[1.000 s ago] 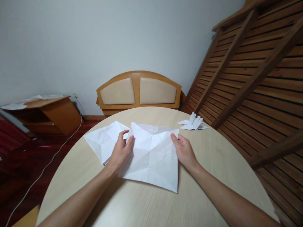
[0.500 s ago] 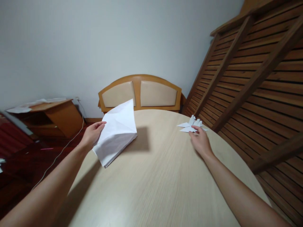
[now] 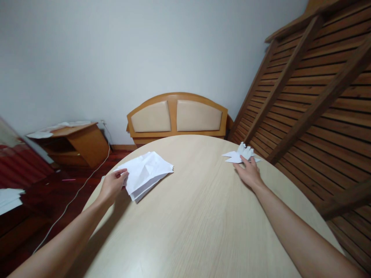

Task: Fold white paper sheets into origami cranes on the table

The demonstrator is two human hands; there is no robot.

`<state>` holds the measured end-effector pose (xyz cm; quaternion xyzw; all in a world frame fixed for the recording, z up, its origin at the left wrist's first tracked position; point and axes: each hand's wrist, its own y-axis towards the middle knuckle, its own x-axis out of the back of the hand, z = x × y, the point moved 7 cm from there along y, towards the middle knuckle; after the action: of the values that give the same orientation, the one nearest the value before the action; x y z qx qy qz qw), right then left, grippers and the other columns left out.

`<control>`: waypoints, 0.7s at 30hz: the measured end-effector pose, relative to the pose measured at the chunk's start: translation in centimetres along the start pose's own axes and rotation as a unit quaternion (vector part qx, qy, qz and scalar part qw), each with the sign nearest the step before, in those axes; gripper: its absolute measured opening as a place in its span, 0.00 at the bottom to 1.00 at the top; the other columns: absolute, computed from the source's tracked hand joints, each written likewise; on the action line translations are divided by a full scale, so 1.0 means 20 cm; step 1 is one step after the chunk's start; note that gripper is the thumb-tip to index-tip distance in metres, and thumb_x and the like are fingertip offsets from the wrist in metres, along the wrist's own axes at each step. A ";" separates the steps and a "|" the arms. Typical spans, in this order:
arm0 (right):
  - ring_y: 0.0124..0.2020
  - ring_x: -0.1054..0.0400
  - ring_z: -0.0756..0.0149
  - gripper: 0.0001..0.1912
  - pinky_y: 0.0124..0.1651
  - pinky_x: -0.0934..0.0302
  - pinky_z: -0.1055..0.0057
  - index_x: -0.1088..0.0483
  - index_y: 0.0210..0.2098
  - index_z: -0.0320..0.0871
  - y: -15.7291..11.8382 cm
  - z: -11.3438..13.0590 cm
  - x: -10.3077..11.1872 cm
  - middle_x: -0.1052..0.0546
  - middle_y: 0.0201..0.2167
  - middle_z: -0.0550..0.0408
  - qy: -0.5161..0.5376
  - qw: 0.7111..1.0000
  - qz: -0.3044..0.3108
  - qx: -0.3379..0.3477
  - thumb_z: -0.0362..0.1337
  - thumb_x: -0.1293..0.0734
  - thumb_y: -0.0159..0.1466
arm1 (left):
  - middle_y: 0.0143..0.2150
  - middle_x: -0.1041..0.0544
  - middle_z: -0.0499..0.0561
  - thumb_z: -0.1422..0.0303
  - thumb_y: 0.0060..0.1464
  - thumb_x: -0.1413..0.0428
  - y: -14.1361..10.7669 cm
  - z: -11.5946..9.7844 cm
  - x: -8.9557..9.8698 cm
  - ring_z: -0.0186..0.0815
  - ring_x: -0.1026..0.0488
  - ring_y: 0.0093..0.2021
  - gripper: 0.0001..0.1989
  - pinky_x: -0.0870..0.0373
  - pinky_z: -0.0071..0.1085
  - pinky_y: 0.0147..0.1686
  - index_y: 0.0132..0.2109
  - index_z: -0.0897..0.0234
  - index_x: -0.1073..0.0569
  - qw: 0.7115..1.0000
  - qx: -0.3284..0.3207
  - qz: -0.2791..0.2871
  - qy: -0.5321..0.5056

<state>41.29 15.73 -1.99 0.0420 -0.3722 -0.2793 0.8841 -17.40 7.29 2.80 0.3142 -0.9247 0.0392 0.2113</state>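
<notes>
The left hand (image 3: 112, 185) rested at the near-left edge of the round table (image 3: 197, 216), its fingers pinched on the corner of a small stack of creased white sheets (image 3: 146, 173) that lay flat on the tabletop. The right hand (image 3: 248, 173) was stretched to the far right side of the table, fingers spread loosely and fingertips touching a small folded paper figure (image 3: 242, 153) sitting near the rim; it did not appear to grip it yet. By the look of things, the folded figure was already finished and the loose sheets were set aside, while picking up or moving the figure was not yet done. Beyond the table stood a padded headboard (image 3: 176, 116), with a wooden cabinet (image 3: 78, 141) against the wall on the left.
</notes>
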 end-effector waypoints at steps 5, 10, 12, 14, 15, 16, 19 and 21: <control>0.68 0.48 0.37 0.29 0.68 0.55 0.45 0.26 0.55 0.40 0.09 0.00 0.07 0.41 0.68 0.36 -0.002 1.000 -0.005 -0.003 0.46 0.31 0.57 | 0.38 0.20 0.59 0.54 0.53 0.44 -0.05 -0.05 0.04 0.44 0.24 0.31 0.30 0.29 0.35 0.29 0.57 0.67 0.26 0.990 -0.045 0.047 0.129; 0.60 0.35 0.43 0.23 0.65 0.49 0.52 0.24 0.49 0.33 0.09 0.06 0.20 0.25 0.54 0.33 0.031 0.998 -0.043 0.018 0.37 0.35 0.57 | 0.44 0.20 0.67 0.45 0.61 0.58 -0.10 -0.25 0.09 0.64 0.24 0.46 0.33 0.32 0.50 0.41 0.61 0.62 0.30 0.866 -0.161 0.033 0.472; 0.55 0.31 0.41 0.21 0.60 0.43 0.48 0.23 0.47 0.32 0.05 0.12 0.24 0.23 0.49 0.32 0.051 0.996 -0.065 0.019 0.36 0.37 0.58 | 0.42 0.19 0.63 0.47 0.63 0.60 -0.16 -0.35 0.04 0.61 0.23 0.44 0.30 0.31 0.46 0.39 0.59 0.61 0.29 0.858 -0.192 0.034 0.476; 0.49 0.27 0.43 0.20 0.55 0.39 0.48 0.23 0.44 0.34 0.00 0.22 0.24 0.21 0.46 0.34 0.080 0.994 -0.066 0.040 0.37 0.38 0.59 | 0.40 0.19 0.57 0.50 0.64 0.58 -0.26 -0.44 -0.07 0.53 0.21 0.41 0.25 0.31 0.40 0.37 0.55 0.59 0.28 0.873 -0.240 0.053 0.422; 0.46 0.26 0.46 0.18 0.53 0.37 0.51 0.22 0.42 0.36 -0.04 0.30 0.23 0.20 0.44 0.37 0.097 0.992 -0.054 0.063 0.38 0.38 0.59 | 0.40 0.19 0.55 0.51 0.64 0.57 -0.33 -0.47 -0.16 0.49 0.21 0.39 0.23 0.31 0.38 0.36 0.53 0.59 0.28 0.884 -0.264 0.075 0.378; 0.43 0.25 0.49 0.16 0.51 0.35 0.54 0.22 0.40 0.38 -0.08 0.37 0.20 0.19 0.41 0.40 0.115 0.989 -0.037 0.086 0.39 0.37 0.60 | 0.39 0.19 0.55 0.52 0.65 0.57 -0.40 -0.49 -0.25 0.46 0.21 0.36 0.21 0.31 0.37 0.36 0.51 0.60 0.29 0.893 -0.286 0.110 0.331; 0.36 0.24 0.58 0.12 0.43 0.31 0.63 0.25 0.39 0.42 -0.25 0.60 0.09 0.19 0.39 0.47 0.170 0.973 0.033 0.152 0.42 0.35 0.60 | 0.47 0.21 0.58 0.55 0.63 0.51 -0.63 -0.52 -0.53 0.44 0.22 0.42 0.17 0.29 0.38 0.43 0.52 0.62 0.32 0.892 -0.364 0.203 0.173; 0.33 0.25 0.62 0.17 0.39 0.30 0.66 0.31 0.46 0.42 -0.40 0.70 0.03 0.20 0.40 0.49 0.207 0.960 0.063 0.176 0.43 0.33 0.60 | 0.57 0.27 0.62 0.58 0.62 0.47 -0.76 -0.52 -0.67 0.45 0.24 0.51 0.19 0.31 0.43 0.52 0.56 0.62 0.36 0.878 -0.408 0.230 0.099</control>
<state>28.32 10.59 6.27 0.2300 -0.2259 -0.1386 0.9364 4.99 4.83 5.80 -0.0264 -0.8793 -0.2631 0.3962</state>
